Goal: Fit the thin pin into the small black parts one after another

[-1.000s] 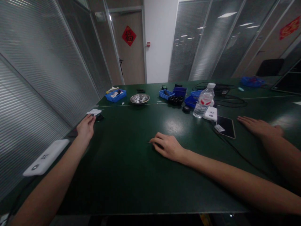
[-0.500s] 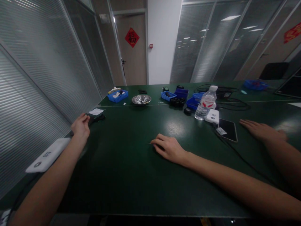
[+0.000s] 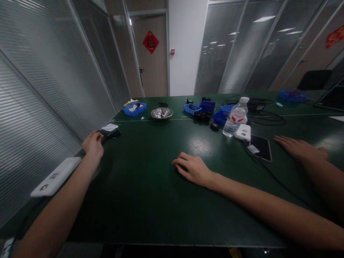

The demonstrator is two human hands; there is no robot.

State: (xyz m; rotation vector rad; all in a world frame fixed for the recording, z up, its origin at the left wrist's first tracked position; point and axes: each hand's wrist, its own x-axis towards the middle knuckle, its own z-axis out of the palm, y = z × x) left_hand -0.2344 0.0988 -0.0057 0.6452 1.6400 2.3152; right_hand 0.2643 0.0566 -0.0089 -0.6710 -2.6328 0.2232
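My right hand (image 3: 191,167) rests on the green table (image 3: 150,200). Its thumb and fingers pinch a thin, needle-like piece (image 3: 171,163) whose tip pokes out to the left. At the left side, my left hand (image 3: 92,143) is closed with its fingertips together. Whatever it holds is hidden by the fingers. A black, crumpled-looking item (image 3: 112,134) lies against or just beside those fingertips. Behind it sits a white piece of paper (image 3: 110,127). Next to my left forearm is a white power bank (image 3: 56,177) with a cable.
Another person's hand (image 3: 298,147) lies flat at the right, near a dark tablet (image 3: 260,147). A water bottle (image 3: 235,117) and a second white power bank (image 3: 243,132) stand beside it. Farther back are a metal bowl (image 3: 161,114), a blue basket (image 3: 135,109) and several small containers.
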